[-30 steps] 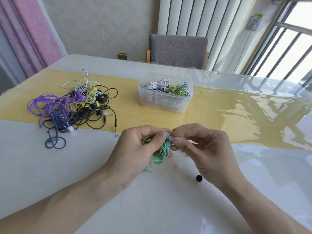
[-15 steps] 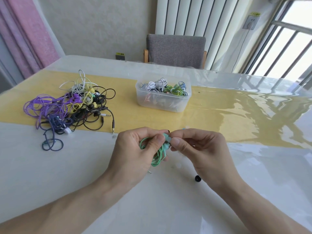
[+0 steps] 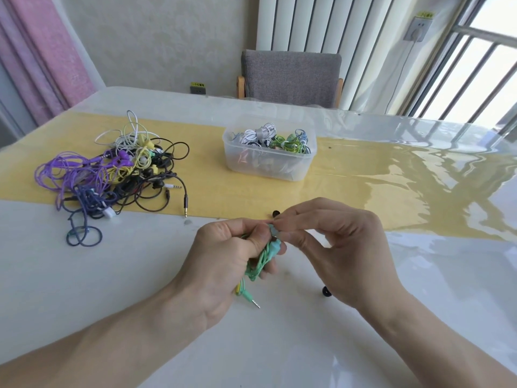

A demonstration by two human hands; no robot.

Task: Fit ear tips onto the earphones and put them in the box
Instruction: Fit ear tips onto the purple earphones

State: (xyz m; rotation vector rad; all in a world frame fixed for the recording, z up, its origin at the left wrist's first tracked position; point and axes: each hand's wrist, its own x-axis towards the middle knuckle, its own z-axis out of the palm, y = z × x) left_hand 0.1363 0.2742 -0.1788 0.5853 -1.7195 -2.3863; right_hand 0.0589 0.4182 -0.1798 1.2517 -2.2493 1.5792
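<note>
My left hand [image 3: 223, 256] grips a coiled mint-green earphone [image 3: 265, 256], its plug [image 3: 251, 301] hanging below the palm. My right hand [image 3: 335, 242] pinches the earbud end of that earphone at its top; what sits between those fingertips is too small to tell. One loose black ear tip [image 3: 276, 213] lies on the table just beyond my fingers. A second black ear tip [image 3: 326, 291] lies under my right wrist. The clear plastic box [image 3: 268, 166] stands further back on the yellow runner, holding several bundled earphones.
A tangled pile of purple, yellow, white, black and navy earphones [image 3: 112, 175] lies at the left on the yellow runner [image 3: 363, 191]. The table top is glossy white. A grey chair [image 3: 291, 74] stands behind the far edge, with a radiator and window beyond.
Both hands stay together on the green earphone, with small finger shifts. A black ear tip beyond my fingers has come into sight.
</note>
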